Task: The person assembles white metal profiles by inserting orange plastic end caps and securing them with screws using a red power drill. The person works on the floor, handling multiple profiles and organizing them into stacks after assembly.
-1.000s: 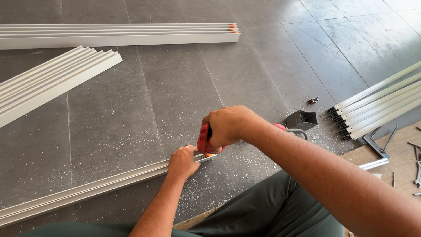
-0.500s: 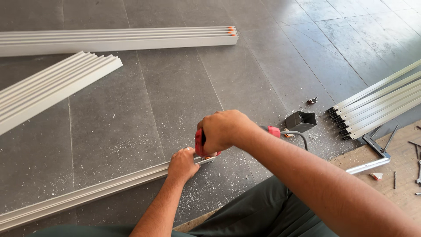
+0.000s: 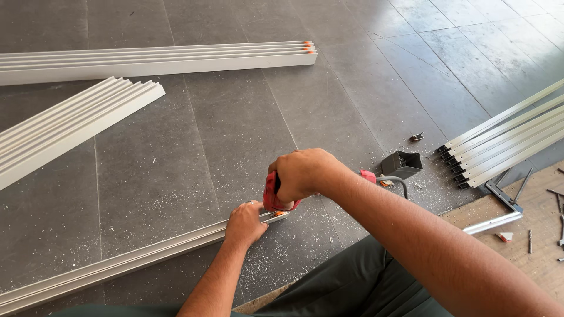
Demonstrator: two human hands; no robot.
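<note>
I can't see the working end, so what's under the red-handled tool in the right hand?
Under the red-handled tool lies the end of a long aluminium profile on the grey floor, pinned by the left hand. The right hand covers the tool's tip and the contact point.

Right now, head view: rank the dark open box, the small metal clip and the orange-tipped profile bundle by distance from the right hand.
From the right hand:
1. Dark open box, just right of it.
2. Small metal clip, farther right, beyond the box.
3. Orange-tipped profile bundle, far across the floor.
</note>
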